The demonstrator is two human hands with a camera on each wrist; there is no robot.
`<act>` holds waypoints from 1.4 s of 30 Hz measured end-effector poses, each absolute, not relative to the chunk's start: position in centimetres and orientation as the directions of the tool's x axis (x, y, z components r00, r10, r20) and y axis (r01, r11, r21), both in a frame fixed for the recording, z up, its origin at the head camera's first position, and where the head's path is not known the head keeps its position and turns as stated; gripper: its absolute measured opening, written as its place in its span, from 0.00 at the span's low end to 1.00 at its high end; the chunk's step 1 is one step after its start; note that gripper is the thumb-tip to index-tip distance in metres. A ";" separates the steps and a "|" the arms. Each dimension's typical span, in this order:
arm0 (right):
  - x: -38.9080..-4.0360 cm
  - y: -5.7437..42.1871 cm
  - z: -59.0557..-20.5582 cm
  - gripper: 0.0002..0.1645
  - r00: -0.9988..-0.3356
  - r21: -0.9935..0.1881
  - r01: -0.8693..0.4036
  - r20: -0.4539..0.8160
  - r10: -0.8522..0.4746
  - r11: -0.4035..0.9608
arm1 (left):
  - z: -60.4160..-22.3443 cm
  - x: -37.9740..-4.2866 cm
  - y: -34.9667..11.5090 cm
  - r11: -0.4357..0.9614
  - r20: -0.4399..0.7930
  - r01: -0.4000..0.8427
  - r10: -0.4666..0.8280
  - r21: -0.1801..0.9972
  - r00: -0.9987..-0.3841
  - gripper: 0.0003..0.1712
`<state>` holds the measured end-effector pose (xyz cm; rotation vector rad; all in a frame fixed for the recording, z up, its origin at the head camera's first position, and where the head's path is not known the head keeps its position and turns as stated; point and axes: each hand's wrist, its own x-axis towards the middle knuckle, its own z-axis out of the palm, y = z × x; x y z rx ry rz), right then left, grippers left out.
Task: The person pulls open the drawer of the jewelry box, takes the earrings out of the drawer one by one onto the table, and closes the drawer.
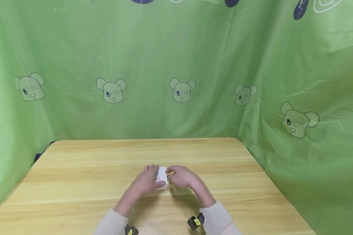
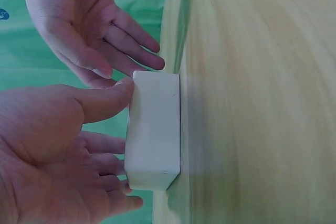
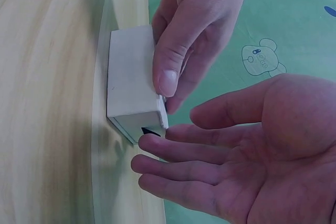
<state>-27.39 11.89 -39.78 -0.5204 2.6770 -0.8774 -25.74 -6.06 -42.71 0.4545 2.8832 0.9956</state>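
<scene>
A small white box with printing on its top lies on the wooden table. My left hand holds it from the left, its thumb along the near edge and its fingers reaching over the top. In the right wrist view, the left thumb presses the edge of the white box. My right hand is at the box's right end, fingers loosely extended, with fingertips by that end face. A small dark patch shows on the end face beside a fingertip; whether it is a gap or a tab I cannot tell.
The light wooden table runs back to a green curtain printed with bear heads, which encloses the far side and both flanks. A black-and-yellow device is strapped at the right wrist, and a similar device at the left.
</scene>
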 end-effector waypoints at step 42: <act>-29.3 11.6 -43.0 0.17 -0.938 -0.721 -0.152 -0.110 -0.328 0.676 | -43.0 -25.9 -6.3 0.777 0.041 0.231 0.256 0.586 -0.966 0.44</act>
